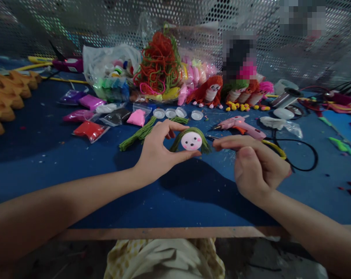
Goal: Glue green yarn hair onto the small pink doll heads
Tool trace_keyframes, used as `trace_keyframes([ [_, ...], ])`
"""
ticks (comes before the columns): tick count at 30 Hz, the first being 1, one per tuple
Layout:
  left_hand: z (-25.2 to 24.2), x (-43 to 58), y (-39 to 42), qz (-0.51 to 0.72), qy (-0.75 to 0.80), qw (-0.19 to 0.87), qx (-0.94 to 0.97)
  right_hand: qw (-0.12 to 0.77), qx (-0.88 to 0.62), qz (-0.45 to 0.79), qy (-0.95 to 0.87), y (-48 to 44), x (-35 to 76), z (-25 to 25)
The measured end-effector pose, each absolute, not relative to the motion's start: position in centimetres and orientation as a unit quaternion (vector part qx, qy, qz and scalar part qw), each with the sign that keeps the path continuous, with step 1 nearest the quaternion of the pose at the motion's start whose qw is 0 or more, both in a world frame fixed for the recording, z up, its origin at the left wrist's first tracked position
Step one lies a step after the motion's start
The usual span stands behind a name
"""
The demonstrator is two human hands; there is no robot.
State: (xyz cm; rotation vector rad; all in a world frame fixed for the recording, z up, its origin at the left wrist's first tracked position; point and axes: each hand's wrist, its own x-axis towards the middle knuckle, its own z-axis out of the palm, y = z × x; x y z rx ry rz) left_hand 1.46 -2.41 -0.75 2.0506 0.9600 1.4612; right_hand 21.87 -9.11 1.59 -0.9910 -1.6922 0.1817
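My left hand (156, 149) grips a small doll head (191, 141) between thumb and fingers. The head has a round pale face with dark eyes, pink cheeks and green yarn hair, and the face is turned up toward me. My right hand (257, 162) is closed on a thin pointed tool (212, 137), most of it hidden by the fingers. The tool's tip lies close to the hair on the right side of the head; I cannot tell if they touch. Behind my left hand lies a bundle of green yarn (137, 133).
A pink glue gun (241, 126) with a looped black cable (313, 155) lies behind my right hand. Finished yarn-haired dolls (212, 93), tangled red and green yarn (159, 64), clay packets (91, 131) and small clear lids (197, 115) line the back. Orange egg trays (7, 97) stand left.
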Motion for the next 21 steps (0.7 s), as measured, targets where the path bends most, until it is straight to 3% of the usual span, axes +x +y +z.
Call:
trace_keyframes([
  [21, -0.72, 1.48, -2.34, 0.522, 0.346, 0.233, 0.744, 0.532, -0.378, 0.117, -0.749, -9.22, 22.08, 0.99],
])
